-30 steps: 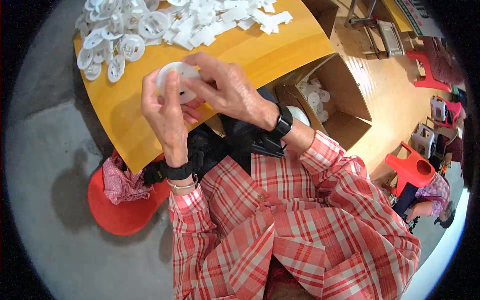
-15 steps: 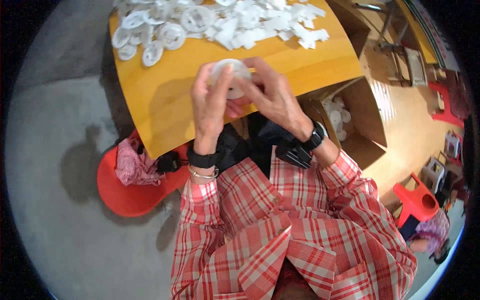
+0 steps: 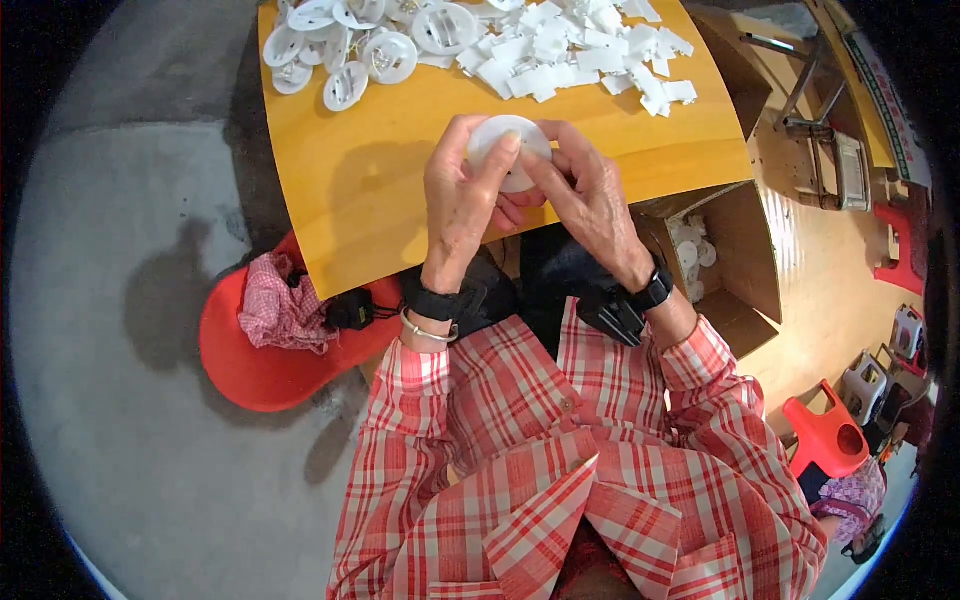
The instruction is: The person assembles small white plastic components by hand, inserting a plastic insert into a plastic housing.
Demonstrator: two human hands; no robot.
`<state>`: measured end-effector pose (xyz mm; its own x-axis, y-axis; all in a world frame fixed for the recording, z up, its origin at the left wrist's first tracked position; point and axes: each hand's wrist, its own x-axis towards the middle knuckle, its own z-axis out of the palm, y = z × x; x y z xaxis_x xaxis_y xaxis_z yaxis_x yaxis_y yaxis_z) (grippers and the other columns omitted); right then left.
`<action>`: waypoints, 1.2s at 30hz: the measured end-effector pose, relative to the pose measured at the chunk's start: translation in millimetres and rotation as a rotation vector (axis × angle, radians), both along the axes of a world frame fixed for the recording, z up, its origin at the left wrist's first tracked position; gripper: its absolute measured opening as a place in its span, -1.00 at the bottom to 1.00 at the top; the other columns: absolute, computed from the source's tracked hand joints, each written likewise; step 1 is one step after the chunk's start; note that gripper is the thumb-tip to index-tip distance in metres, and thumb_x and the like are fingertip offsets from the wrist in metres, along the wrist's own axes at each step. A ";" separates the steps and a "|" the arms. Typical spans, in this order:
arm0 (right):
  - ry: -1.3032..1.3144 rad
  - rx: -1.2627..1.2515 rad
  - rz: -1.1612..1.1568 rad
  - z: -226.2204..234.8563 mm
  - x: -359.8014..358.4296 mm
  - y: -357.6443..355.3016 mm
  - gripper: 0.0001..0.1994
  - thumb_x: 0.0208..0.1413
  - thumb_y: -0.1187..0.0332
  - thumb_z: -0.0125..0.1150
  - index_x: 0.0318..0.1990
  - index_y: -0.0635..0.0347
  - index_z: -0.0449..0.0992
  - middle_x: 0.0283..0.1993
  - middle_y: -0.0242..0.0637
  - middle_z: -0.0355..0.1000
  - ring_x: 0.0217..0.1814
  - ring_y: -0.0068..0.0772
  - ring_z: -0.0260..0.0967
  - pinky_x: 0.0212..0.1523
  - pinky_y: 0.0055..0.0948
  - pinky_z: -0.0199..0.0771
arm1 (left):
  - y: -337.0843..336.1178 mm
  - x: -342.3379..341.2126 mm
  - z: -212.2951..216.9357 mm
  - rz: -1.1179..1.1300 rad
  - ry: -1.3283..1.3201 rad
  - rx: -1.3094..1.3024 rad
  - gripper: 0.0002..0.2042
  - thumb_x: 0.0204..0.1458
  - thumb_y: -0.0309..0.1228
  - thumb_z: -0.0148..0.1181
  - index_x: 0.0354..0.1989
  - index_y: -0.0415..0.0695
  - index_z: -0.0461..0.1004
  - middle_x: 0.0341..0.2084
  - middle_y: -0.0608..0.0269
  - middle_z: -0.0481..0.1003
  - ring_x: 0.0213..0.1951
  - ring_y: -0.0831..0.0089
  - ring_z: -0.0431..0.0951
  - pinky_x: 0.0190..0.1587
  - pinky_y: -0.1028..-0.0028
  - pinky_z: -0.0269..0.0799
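Note:
A round white plastic disc (image 3: 514,182) is held above the near edge of the yellow table (image 3: 370,190). My left hand (image 3: 462,200) grips its left side, thumb lying on the top face. From the right, my right hand (image 3: 592,205) pinches it with the thumb pressed on the face and fingers around the rim. The disc's underside is hidden by my fingers. Beyond my hands lies a heap of similar round white parts (image 3: 390,57) with metal pieces in them. To the right of these spreads a pile of flat white plastic pieces (image 3: 545,75).
An open cardboard box (image 3: 745,240) holding white round parts (image 3: 690,245) stands below the table's right edge. At left is a red stool (image 3: 245,370) with a checked cloth (image 3: 285,310) on it. More stools, including a red one (image 3: 830,440), and another person (image 3: 855,500) are at the right.
The whole view has shifted, so table and hands appear farther right. My right thumb has settled onto the disc's face, and both hands still hold the disc.

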<state>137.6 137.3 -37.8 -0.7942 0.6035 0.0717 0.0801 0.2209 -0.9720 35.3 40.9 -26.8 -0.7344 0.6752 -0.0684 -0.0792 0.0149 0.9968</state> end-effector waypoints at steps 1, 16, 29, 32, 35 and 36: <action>-0.002 0.000 -0.002 2.5 0.5 0.1 -0.74 0.08 0.36 0.08 -0.11 0.29 0.36 -0.63 -0.13 0.31 -0.63 -0.30 0.34 -0.60 -0.41 0.27 | -1.5 -0.2 7.2 -0.045 -0.118 -0.029 -0.73 0.06 -0.30 0.12 -0.15 -0.20 0.33 -0.51 0.21 0.49 -0.79 0.59 0.39 -0.80 0.66 0.29; 0.122 -0.137 -0.365 20.1 52.8 49.2 -0.74 0.18 0.32 0.05 -0.07 0.30 0.33 -0.50 -0.39 0.41 -0.56 -0.70 0.24 -0.57 -0.70 0.17 | -14.1 -77.9 -7.3 0.222 0.646 -0.382 -0.60 0.00 -0.08 0.15 -0.15 -0.17 0.38 -0.46 0.19 0.46 -0.39 0.40 0.49 -0.32 0.42 0.40; -0.359 -0.475 -0.913 -162.8 302.2 124.3 -0.82 0.11 0.32 0.07 -0.42 0.26 0.43 -0.65 -0.34 0.40 -0.79 -0.63 0.13 -0.78 -0.59 0.12 | -25.5 -193.8 -57.1 0.109 0.810 -0.712 -0.29 -0.16 0.01 0.27 0.06 -0.29 0.27 -0.12 -0.16 0.42 -0.06 0.06 0.43 -0.04 0.32 0.31; -0.553 -0.522 -0.810 -165.7 288.4 97.4 -0.79 0.12 0.27 0.09 -0.45 0.22 0.42 -0.61 -0.31 0.41 -0.76 -0.61 0.18 -0.80 -0.56 0.15 | -28.2 -186.1 -46.6 0.154 0.629 -0.667 -0.31 -0.15 -0.04 0.30 0.05 -0.29 0.27 -0.23 0.02 0.46 -0.18 0.24 0.46 -0.13 0.36 0.35; -0.614 -0.668 -0.710 -185.1 292.2 92.4 -0.82 0.11 0.31 0.05 -0.44 0.21 0.43 -0.59 -0.33 0.42 -0.74 -0.57 0.18 -0.73 -0.56 0.16 | -35.4 -183.9 -48.2 0.221 0.565 -0.588 -0.38 -0.12 -0.13 0.31 0.04 -0.28 0.28 -0.25 0.13 0.44 -0.26 0.39 0.42 -0.21 0.43 0.35; -0.615 -0.665 -0.717 -186.5 299.4 97.4 -0.82 0.11 0.31 0.05 -0.44 0.21 0.43 -0.59 -0.33 0.42 -0.74 -0.57 0.18 -0.73 -0.56 0.16 | -38.7 -182.3 -48.6 0.217 0.563 -0.582 -0.38 -0.12 -0.13 0.31 0.04 -0.28 0.28 -0.25 0.13 0.44 -0.26 0.39 0.42 -0.21 0.43 0.35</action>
